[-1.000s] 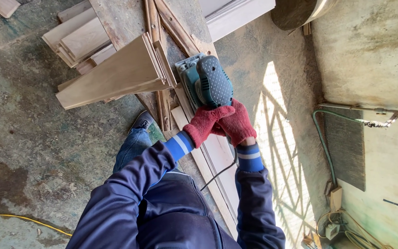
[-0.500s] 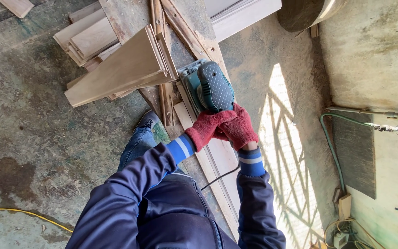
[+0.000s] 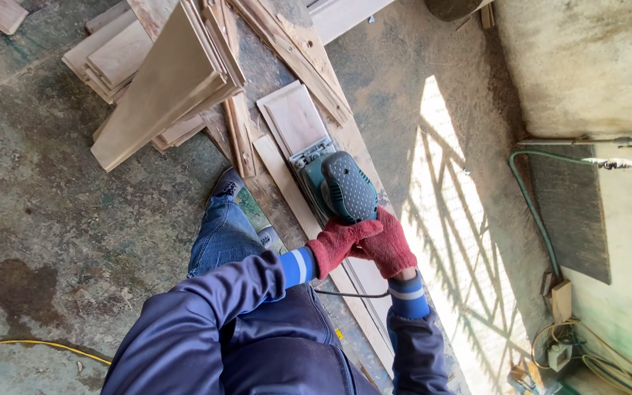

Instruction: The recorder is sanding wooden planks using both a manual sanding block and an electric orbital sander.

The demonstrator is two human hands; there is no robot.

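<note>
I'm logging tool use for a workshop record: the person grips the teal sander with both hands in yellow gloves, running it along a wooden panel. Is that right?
Not quite: the gloves are red, not yellow. The head view shows the left hand and right hand, both in red gloves, gripping the teal sander as it rests on the wooden panel. The rest stands.

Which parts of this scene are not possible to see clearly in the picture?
Head view:
- Sander base: hidden by its own body.
- Left hand and right hand fingers: gloved, overlapping at the handle.
- Moulded board near end: under the hands and sleeves.
- Yellow cable: cut off by the left edge.
</note>
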